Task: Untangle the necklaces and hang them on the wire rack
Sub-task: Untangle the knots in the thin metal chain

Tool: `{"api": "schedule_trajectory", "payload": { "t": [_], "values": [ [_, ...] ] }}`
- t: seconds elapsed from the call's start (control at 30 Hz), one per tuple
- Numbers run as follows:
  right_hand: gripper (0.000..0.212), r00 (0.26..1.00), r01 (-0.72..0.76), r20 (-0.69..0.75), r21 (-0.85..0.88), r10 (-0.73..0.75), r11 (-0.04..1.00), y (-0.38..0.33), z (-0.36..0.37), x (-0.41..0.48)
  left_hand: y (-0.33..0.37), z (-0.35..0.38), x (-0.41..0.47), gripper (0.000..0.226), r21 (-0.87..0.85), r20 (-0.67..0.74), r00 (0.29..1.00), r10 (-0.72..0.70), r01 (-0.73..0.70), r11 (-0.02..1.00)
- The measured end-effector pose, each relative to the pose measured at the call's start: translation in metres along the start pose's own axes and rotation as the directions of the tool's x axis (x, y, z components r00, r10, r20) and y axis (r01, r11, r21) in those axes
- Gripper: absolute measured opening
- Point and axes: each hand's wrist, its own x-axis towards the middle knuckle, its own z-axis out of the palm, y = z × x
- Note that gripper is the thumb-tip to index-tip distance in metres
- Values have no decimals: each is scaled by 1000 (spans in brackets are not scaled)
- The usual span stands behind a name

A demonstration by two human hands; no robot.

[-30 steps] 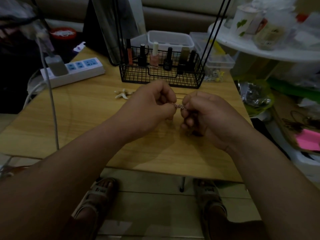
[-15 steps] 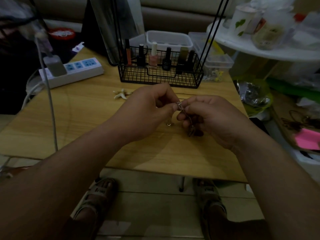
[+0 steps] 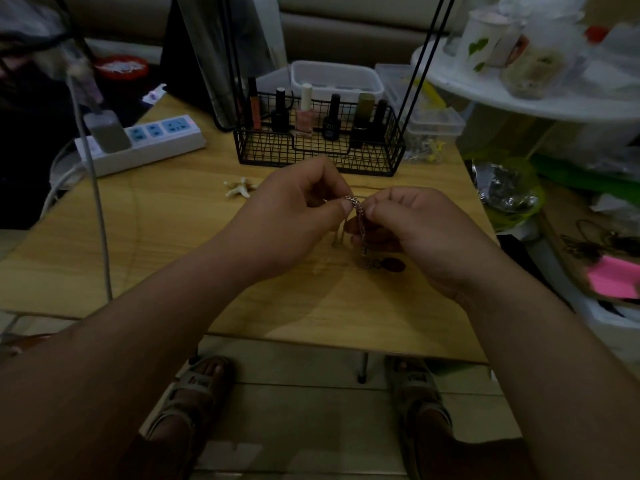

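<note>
1. Necklaces (image 3: 359, 213): the silvery bunch of chain sits in the air between your two hands, just above the surface (image 3: 166, 244) and in front of the rack (image 3: 311, 155). One strand hangs down from the pinch. A dark pendant (image 3: 394, 265) lies on the surface below your right hand.
2. Your left hand (image 3: 287, 223) is curled, with thumb and forefinger pinching the top of the chain. Your right hand (image 3: 419, 233) is curled as well. Its thumb tip presses on the same bunch from the other side, and its lower fingers are tucked behind the hanging strand.
3. By the look of it you are at the untangling step. Nothing shows on the rack's uprights (image 3: 429, 46), so hanging seems not yet begun, though their top is out of frame.
4. The next move calls for small, slack work. Hold one strand fixed and tease a loop loose with the other hand. Pulling the hands apart would likely tighten the knot. How many chains are in the pinch is too small to tell.
5. Once one comes free, you would have to lift it over the bottles (image 3: 304, 116) in the rack's basket.
</note>
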Motion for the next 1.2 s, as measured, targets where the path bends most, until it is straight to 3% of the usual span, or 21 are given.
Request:
{"api": "schedule_trajectory", "payload": {
  "t": [0.1, 0.2, 0.33, 0.43, 0.63, 0.93, 1.1, 1.2],
  "values": [
    [19, 997, 21, -74, -123, -31, 992, 0, 2, 1, 0, 0, 1, 5, -31, -2, 1000, -16, 16, 999],
    [19, 991, 28, -122, -148, -47, 989, 1, 1, 3, -3, 2, 1, 10, 70, 12, 1000, -11, 10, 997],
    [22, 995, 2, -101, -82, -11, 997, 2, -2, 7, -5, 6, -1, 12, 115, 38, 999, -15, 11, 993],
    [25, 999, -32, -42, 61, 35, 998, 2, -2, 7, -4, 5, 0, 12, 84, 39, 999, -9, 6, 996],
    [11, 997, -62, 68, 199, 49, 978, -1, 2, 2, -3, 4, -2, 10, 63, 27, 999, -17, 15, 998],
    [13, 997, -43, -57, -21, 42, 999, -1, 6, 6, 0, 0, -2, 7, -135, -15, 989, -149, 145, 980],
    [18, 998, -46, -27, 190, 52, 981, -3, 4, 5, -2, 0, 0, 12, -36, 27, 995, -94, 95, 995],
    [18, 1000, 6, -14, 206, -4, 979, -2, 1, 6, -3, 3, -2, 15, 87, 69, 996, -54, 48, 995]
  ]
}}
